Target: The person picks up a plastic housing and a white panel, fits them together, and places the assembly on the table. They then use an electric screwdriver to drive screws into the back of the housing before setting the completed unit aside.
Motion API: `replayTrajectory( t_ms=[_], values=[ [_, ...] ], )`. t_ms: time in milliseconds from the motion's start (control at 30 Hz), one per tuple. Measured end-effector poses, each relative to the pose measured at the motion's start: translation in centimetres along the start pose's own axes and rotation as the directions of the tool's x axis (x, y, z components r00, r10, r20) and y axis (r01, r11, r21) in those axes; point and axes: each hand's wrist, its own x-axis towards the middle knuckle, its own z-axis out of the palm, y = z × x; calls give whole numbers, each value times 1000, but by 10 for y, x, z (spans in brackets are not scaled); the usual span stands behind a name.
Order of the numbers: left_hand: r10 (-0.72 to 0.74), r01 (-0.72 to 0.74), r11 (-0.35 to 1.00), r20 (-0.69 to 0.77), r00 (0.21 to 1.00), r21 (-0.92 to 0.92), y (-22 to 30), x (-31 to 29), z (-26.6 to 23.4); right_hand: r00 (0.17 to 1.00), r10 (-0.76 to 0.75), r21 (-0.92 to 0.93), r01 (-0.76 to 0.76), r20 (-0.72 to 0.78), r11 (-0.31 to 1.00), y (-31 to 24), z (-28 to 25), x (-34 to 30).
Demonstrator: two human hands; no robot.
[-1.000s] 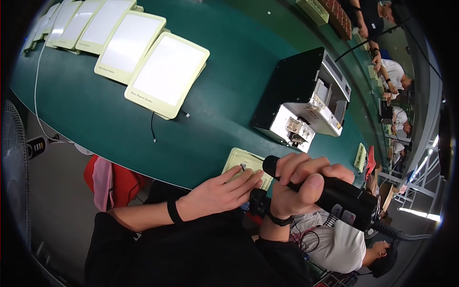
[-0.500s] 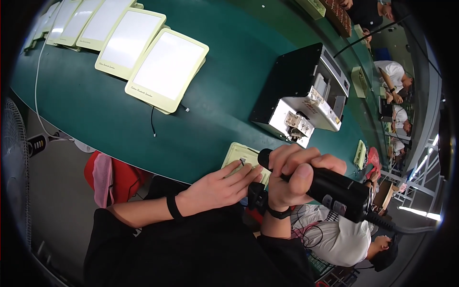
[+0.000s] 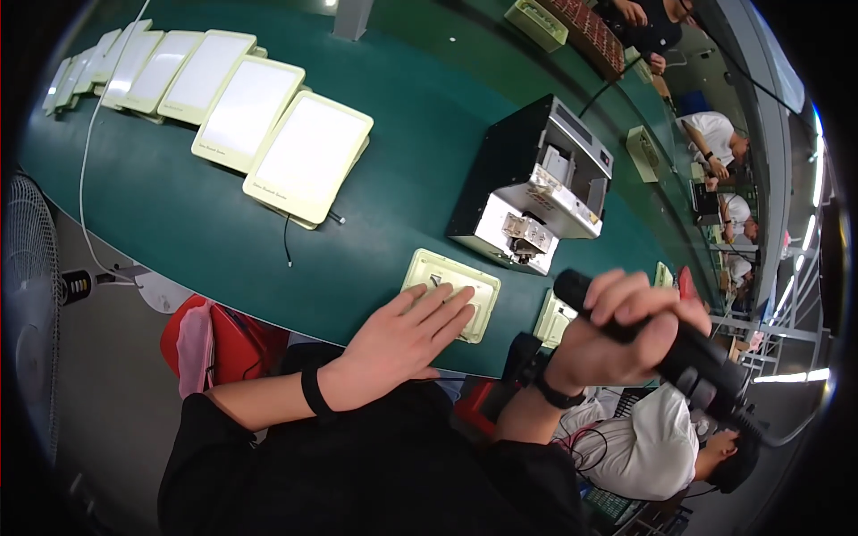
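My left hand (image 3: 393,344) lies with its fingers stretched out over a pale yellow-green plastic shell (image 3: 485,299) near the table's front edge. A small dark part shows in the shell by the fingertips. In my right hand (image 3: 617,344) is a black corded electric screwdriver (image 3: 702,380), held up and tilted, to the right of that shell. Its thick cord leaves from the lower right end, and its other end points left. The right hand is slightly blurred. Below that end a second pale shell (image 3: 556,320) lies on the table, partly hidden by the right wrist.
Behind the shells stands a black and silver bench machine (image 3: 509,170) on the green table (image 3: 402,188). White-faced panels (image 3: 308,161) overlap in a row toward the far left, two short cables sticking out. A white cord (image 3: 85,179) crosses the left side. A co-worker (image 3: 639,447) sits at right.
My right hand has moved right with the screwdriver, away from the shell, so the second shell now shows. The left hand stays on the first shell, its fingers more spread.
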Motion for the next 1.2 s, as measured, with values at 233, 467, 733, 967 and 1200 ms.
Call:
replayTrajectory(
  t_ms=[233, 467, 733, 967, 1200],
  values=[
    [-39, 19, 988, -125, 991, -156, -6, 1, 16, 996, 83, -133, -86, -26, 987, 18, 6, 2],
    [-81, 62, 991, -164, 983, -119, -16, 0, 20, 986, 164, -79, -161, 28, 984, -4, -16, -32],
    [-145, 117, 975, -142, 979, -192, -12, 3, 20, 981, 195, -143, -196, -21, 970, 3, -30, -56],
    [-170, 137, 967, -143, 975, -217, -9, 4, 22, 969, 239, -139, -246, -66, 959, 12, -30, -62],
    [-171, 139, 968, -144, 975, -207, -9, 7, 21, 954, 287, -67, -293, -89, 954, 11, -33, -66]
  ],
)
